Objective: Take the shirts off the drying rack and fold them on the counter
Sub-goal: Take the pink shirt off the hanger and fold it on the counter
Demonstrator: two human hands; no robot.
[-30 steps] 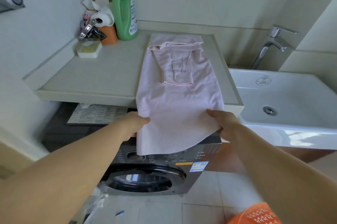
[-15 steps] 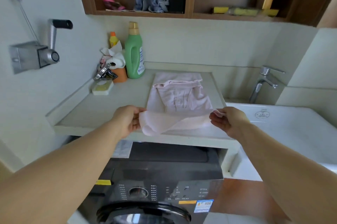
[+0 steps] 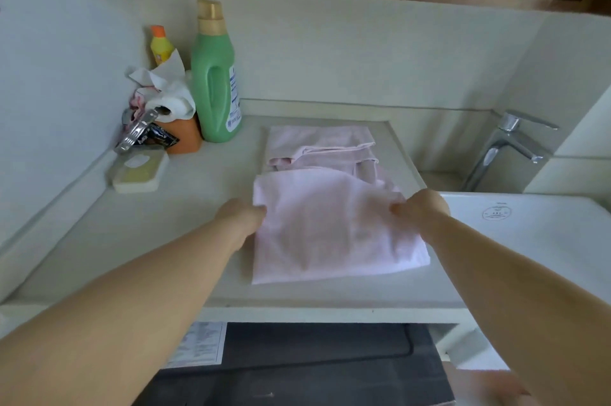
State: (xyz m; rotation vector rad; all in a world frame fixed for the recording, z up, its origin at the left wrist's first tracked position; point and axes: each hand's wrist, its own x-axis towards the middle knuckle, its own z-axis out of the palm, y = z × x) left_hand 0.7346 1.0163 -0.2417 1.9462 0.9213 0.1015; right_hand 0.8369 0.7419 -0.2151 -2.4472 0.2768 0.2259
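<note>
A pale pink shirt lies on the beige counter, its lower half folded up over the upper half. The collar end and a folded sleeve show beyond the fold, toward the wall. My left hand pinches the left edge of the folded-over layer. At the right edge, my right hand pinches the same layer. Both hands hold the cloth low over the counter. No drying rack is in view.
A green detergent bottle, a yellow bottle, a paper roll on an orange tub and a soap box crowd the back left corner. A white sink with a tap adjoins on the right. A washing machine sits below, shelves above.
Both hands lifted the shirt's hanging bottom hem from the counter's front edge and carried it forward over the upper part. The lower half now lies doubled over on the counter.
</note>
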